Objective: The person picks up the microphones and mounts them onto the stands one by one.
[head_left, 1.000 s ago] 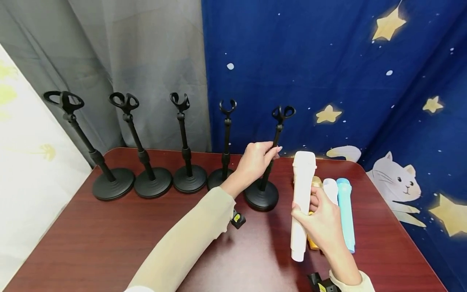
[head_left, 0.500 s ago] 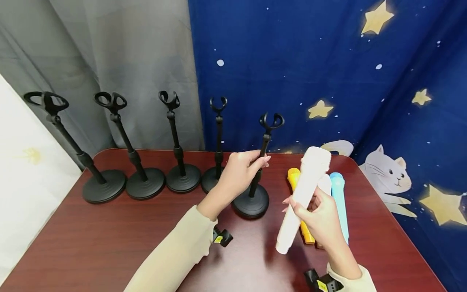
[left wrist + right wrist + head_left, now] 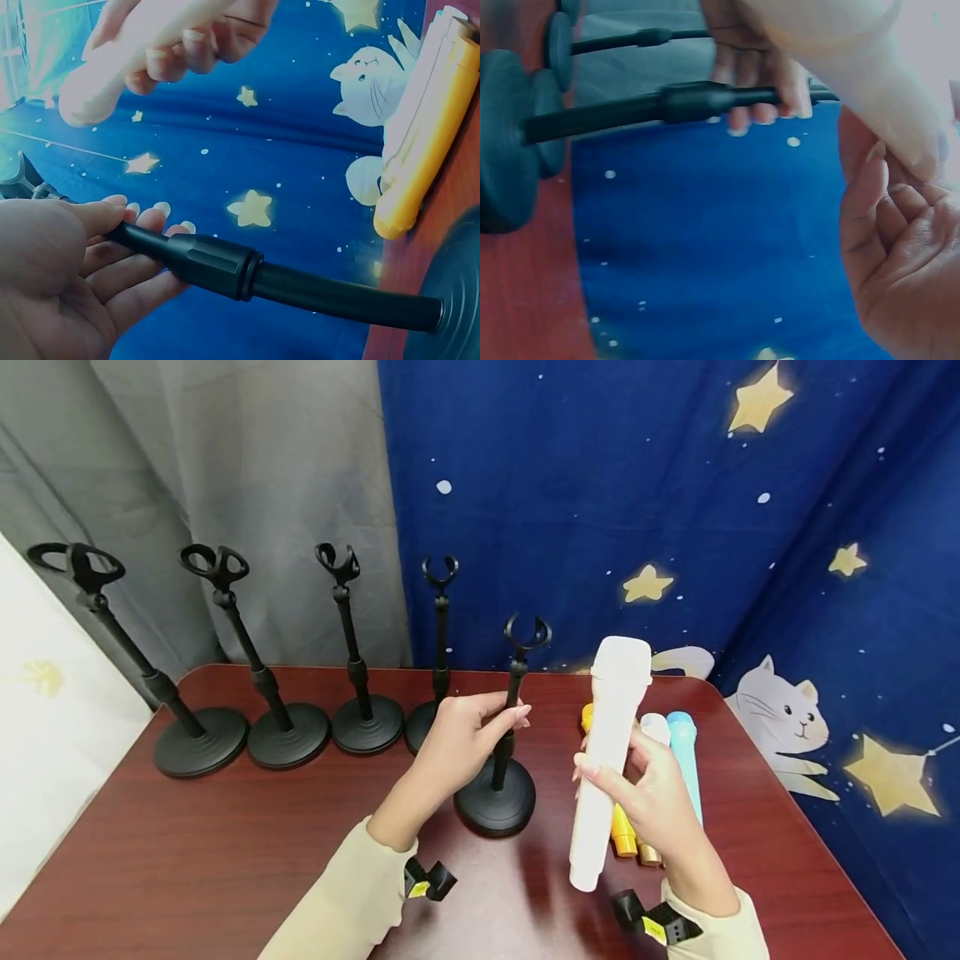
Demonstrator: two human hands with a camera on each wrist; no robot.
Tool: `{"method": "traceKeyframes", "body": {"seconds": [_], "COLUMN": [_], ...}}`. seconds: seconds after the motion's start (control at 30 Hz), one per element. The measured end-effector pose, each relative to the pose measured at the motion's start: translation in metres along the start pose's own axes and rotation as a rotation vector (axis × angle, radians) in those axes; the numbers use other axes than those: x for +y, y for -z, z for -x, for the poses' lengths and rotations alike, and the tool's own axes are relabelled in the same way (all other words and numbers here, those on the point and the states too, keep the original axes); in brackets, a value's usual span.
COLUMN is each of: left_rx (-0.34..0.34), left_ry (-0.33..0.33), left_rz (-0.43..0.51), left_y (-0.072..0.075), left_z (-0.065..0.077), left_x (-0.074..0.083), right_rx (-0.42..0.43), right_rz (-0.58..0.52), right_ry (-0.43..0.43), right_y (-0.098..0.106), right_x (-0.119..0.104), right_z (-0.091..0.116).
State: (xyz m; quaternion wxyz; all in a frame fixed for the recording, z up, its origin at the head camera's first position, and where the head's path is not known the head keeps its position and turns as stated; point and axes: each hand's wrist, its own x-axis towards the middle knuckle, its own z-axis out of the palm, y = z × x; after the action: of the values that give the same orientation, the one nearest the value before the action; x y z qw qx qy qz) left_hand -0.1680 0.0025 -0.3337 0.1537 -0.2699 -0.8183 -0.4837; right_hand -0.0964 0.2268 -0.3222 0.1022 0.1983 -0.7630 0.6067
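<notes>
Each of the person's wrists is carrying a small black device at the cuff, the left device (image 3: 442, 882) and the right device (image 3: 628, 910) both showing a yellow label (image 3: 655, 930); the marks on it are looking too small for me to read. The right hand (image 3: 660, 797) is gripping a white microphone (image 3: 609, 747) round its handle, thumb lying across the front, and is holding it above the tabletop (image 3: 225, 860) toward the right edge. The microphone is looking plain and pale all over, its broad head tapering into a long, straight handle that is ending in a slightly narrower tip. It is leaning a little, the head pointing up and rightward.

The left hand (image 3: 465, 739) is pinching the slim pole of the nearest black stand (image 3: 495, 810) between thumb and fingers, below a clip (image 3: 527, 642) with two curved arms. This stand's round base is showing farther from the far edge than the others; whether it is touching the tabletop I cannot tell. Four other black stands (image 3: 367, 727) are standing in a row along the far edge, running from the far left corner.

Near the right edge, a yellow microphone (image 3: 624, 833), a gold microphone (image 3: 649, 854), a second white microphone (image 3: 655, 727) and a light blue microphone (image 3: 684, 747) are lying side by side, the right hand partly hiding them. Behind, a grey curtain (image 3: 300, 485) and a starry blue curtain (image 3: 562, 510) are hanging.
</notes>
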Motion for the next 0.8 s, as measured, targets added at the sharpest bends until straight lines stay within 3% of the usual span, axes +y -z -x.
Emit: {"method": "traceKeyframes", "body": {"seconds": [0.13,0.27,0.67,0.8], "left_rx": [0.005,-0.007,0.026,0.021], "left_ry": [0.018,0.023,0.064,0.073], "left_rz": [-0.005,0.012,0.066,0.056], "left_y": [-0.001,-0.003,-0.01,-0.009], "left_z": [0.006,0.011,0.018,0.017], "left_x": [-0.001,-0.002,0.0,0.001], "right_rx": [-0.006,0.005,0.111,0.205], "right_rz": [0.084,0.057,0.096,0.081], "right_ry": [0.022,0.021,-0.034,-0.077], "right_y": [-0.004,-0.01,-0.02,-0.02], "right_x": [-0.01,-0.017,-0.027,-0.027], "right_z": [-0.005,-0.01,-0.02,-0.021]}}
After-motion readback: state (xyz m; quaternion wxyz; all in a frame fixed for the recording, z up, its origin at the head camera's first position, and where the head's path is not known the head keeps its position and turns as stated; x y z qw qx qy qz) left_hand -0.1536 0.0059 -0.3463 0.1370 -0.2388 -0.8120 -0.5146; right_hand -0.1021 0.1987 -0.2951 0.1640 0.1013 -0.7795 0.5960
